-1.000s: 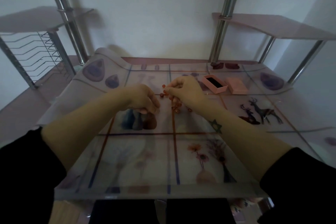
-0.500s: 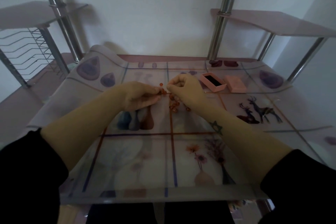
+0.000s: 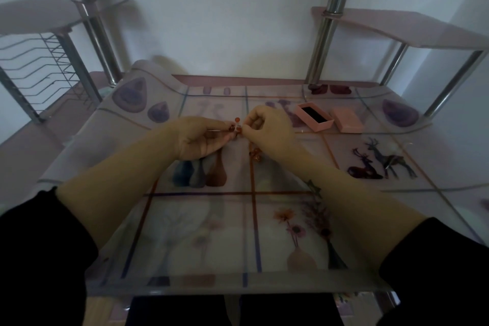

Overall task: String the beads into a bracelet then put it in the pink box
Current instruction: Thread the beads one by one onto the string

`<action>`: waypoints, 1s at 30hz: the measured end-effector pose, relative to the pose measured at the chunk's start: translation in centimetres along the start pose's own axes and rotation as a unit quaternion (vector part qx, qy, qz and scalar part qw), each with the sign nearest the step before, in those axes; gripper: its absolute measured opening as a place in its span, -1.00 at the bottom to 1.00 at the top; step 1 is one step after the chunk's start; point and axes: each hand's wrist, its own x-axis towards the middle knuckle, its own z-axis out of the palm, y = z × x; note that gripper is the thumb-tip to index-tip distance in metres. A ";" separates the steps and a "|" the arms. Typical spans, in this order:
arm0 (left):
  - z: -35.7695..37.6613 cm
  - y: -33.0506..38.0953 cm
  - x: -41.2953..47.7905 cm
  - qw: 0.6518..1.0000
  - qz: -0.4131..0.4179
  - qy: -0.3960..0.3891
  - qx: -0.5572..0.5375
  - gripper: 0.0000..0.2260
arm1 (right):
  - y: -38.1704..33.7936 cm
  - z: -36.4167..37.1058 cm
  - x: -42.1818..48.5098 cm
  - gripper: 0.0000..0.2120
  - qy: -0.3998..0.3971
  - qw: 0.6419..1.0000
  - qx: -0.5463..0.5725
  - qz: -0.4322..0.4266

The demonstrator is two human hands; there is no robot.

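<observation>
My left hand (image 3: 201, 137) and right hand (image 3: 267, 130) meet fingertip to fingertip. Both curl, pinching the red beads (image 3: 235, 128) between them.

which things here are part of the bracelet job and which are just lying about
In the job:
- strung beads, pinched between left hand and right hand
- loose beads
- open pink box
- lid, beside the box

Just there:
- wire rack
- shelf
- printed table cover
</observation>
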 end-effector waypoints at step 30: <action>0.5 -0.4 -0.3 1.000 0.008 -0.003 -0.006 -0.90 | 0.2 0.1 -0.5 -0.91 -0.015 0.998 -0.052 -0.031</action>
